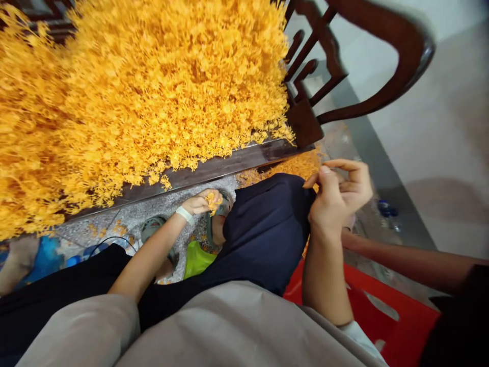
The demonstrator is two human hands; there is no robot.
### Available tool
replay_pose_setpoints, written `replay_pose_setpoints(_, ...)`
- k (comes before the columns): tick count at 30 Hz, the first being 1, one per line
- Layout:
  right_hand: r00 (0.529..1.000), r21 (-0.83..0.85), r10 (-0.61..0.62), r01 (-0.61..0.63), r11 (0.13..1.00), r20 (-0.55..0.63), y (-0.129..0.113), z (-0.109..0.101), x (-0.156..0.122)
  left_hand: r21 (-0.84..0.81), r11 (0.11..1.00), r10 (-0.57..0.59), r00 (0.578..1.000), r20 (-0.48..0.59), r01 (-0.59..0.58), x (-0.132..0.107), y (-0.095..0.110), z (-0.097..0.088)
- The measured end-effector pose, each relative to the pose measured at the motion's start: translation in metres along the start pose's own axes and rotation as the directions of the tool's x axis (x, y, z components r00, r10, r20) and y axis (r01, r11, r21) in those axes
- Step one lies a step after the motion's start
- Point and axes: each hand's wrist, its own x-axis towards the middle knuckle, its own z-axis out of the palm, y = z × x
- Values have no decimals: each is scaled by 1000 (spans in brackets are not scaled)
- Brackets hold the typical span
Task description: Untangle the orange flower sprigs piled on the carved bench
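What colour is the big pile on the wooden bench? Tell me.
Orange-yellow pile, head view.

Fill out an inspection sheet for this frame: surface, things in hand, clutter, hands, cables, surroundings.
Surface: dark wooden bench edge, speckled grey floor below.
Things in hand: huge heap of orange plastic sprigs on the bench; one small orange sprig in the left hand.
Clutter: loose orange bits on the floor; lime-green item; red plastic stool; blue bottle caps.
Hands: left hand closed around the small sprig, white wristband; right hand raised with fingers pinched together, contents not visible.
Cables: thin black cable at lower left.
Surroundings: dark wooden chair back; another person's forearm at right.
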Motion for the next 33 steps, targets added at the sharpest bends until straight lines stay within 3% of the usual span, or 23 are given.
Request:
replay_pose_setpoints(3, 998, -41, 58, -58, 997, 6, -8, 1, -3, 11, 996, 85, 986, 143, -87, -4, 56, 50)
replay_pose_setpoints(5, 996, -69, 88, -87, 994, 11, -12, 2, -4, 84, 961, 234, 939, 251, -262, -14, 111, 72)
replay_pose_setpoints(7, 994, -79, 110, -108, 991, 27, -15, 2, -5, 256, 849, 423, 884, 197, -463, -26, 179, 83)
replay_pose_setpoints(9, 992, -64, 123, -120, 991, 43, -17, 3, -5, 554, 610, 655, 754, 52, -567, -35, 255, 83)
replay_pose_setpoints(10, 990, -56, 129, -126, 990, 51, -18, 4, -5, 710, 464, 756, 655, -5, -530, -38, 292, 80)
replay_pose_setpoints(11, 989, -48, 134, -131, 990, 61, -19, 5, -5, 848, 308, 853, 520, -45, -432, -40, 327, 75)
replay_pose_setpoints(12, 988, -40, 135, -133, 990, 72, -20, 6, -5, 955, 154, 931, 361, -55, -252, -42, 358, 69)
replay_pose_setpoints(13, 987, -35, 135, -132, 991, 84, -22, 8, -6, 998, 37, 957, 288, -22, -47, -44, 383, 63)
replay_pose_setpoints(14, 986, -29, 132, -130, 991, 100, -24, 10, -6, 993, -22, 963, 270, -11, 120, -46, 402, 56)
replay_pose_setpoints(16, 984, -22, 118, -116, 993, 132, -28, 15, -9, 928, -66, 954, 296, -49, 367, -55, 422, 44)
replay_pose_setpoints(17, 982, -20, 113, -111, 994, 151, -32, 19, -11, 898, -69, 943, 323, -83, 434, -60, 425, 38)
replay_pose_setpoints(19, 974, -7, 114, -115, 993, 195, -42, 29, -17, 877, -112, 901, 420, -109, 467, -73, 420, 27)
replay_pose_setpoints(21, 957, 30, 121, -134, 991, 262, -58, 45, -27, 874, -100, 893, 430, -132, 476, -85, 414, 16)
replay_pose_setpoints(22, 944, 52, 117, -140, 989, 309, -68, 54, -35, 872, -97, 905, 407, -122, 479, -90, 412, 11)
replay_pose_setpoints(24, 898, 76, 66, -109, 991, 436, -89, 76, -54, 890, -56, 950, 297, -92, 453, -97, 415, 0)
replay_pose_setpoints(26, 793, 58, -68, 41, 997, 605, -108, 102, -79, 924, 11, 981, 173, -83, 382, -100, 423, -10)
replay_pose_setpoints(27, 721, 69, -159, 152, 986, 674, -114, 117, -93, 938, 38, 987, 133, -89, 343, -99, 428, -14)
replay_pose_setpoints(29, 550, 113, -331, 392, 913, 767, -116, 149, -120, 954, 52, 991, 105, -86, 295, -91, 439, -20)
replay_pose_setpoints(31, 366, 172, -451, 590, 789, 814, -107, 183, -145, 964, 13, 993, 107, -42, 265, -75, 443, -19)
replay_pose_setpoints(32, 303, 178, -449, 629, 757, 840, -100, 198, -155, 970, -25, 994, 109, -1, 241, -63, 441, -14)
replay_pose_setpoints(33, 256, 187, -434, 636, 748, 864, -93, 212, -162, 975, -68, 990, 136, 39, 212, -51, 436, -6)
